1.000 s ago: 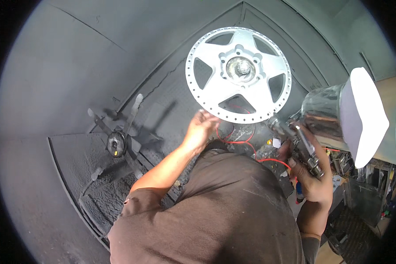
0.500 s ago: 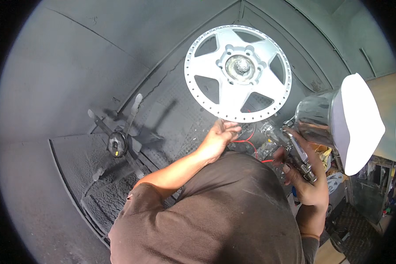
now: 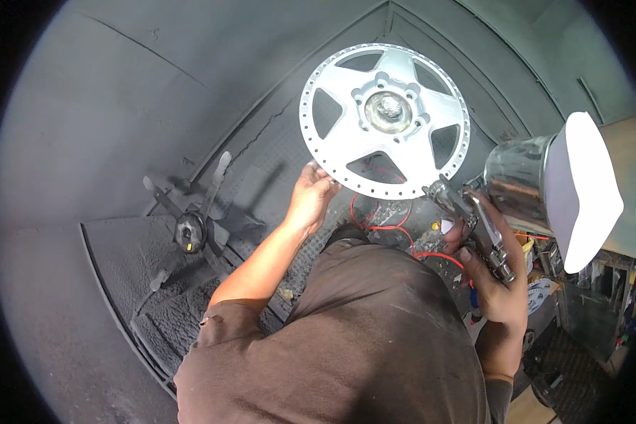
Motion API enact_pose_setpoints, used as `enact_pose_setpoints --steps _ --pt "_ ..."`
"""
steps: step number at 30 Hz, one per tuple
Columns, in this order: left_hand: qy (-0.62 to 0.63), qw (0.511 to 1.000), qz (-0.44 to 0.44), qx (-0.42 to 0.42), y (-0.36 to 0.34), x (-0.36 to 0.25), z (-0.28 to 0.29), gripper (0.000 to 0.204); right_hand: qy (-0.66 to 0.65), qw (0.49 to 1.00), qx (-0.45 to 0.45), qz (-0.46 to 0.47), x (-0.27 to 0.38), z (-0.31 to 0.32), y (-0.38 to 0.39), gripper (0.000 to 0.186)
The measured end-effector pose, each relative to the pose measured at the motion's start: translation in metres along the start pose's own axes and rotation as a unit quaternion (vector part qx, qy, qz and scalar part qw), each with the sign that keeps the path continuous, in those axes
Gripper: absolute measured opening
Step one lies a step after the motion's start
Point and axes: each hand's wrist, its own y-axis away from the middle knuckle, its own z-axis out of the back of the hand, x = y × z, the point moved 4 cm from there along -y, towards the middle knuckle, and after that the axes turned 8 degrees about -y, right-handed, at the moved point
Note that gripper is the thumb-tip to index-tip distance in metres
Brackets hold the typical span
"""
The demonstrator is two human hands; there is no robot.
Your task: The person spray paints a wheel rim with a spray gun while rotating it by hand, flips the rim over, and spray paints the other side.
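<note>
A silver-white five-spoke wheel face (image 3: 357,141) with small holes round its rim faces up in front of me, crumpled foil at its hub. My left hand (image 3: 309,198) is at the wheel's near-left edge, fingers closed on the rim, the fingertips partly hidden beneath it. In my right hand (image 3: 500,293) is a metal spray gun (image 3: 459,205), gripped by its handle. Its nozzle end is close to the wheel's near-right edge. A shiny metal cup (image 3: 516,173) sits on the gun, topped by a white paper-like cover (image 3: 588,198).
To the left stands a dark, paint-coated stand (image 3: 189,232) with several arms. A red hose (image 3: 392,227) curls over the floor below the wheel. Grey walls (image 3: 141,106) enclose the far side. Cluttered shelves (image 3: 593,297) are at the right.
The wheel has turned clockwise. My left hand has moved left along its near edge. The spray gun has tilted and shifted slightly, its nozzle end now closer to the rim.
</note>
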Motion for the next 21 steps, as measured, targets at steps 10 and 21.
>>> enact_pose_setpoints --steps 10,21 --pt "-0.013 0.994 0.086 0.065 0.037 0.020 -0.046 0.054 -0.008 0.997 0.055 -0.045 -0.007 -0.009 -0.001 0.059" --pt "-0.047 0.998 0.042 -0.008 0.009 0.016 -0.002 0.056 -0.005 0.994 0.083 -0.066 -0.007 -0.014 -0.010 0.056"
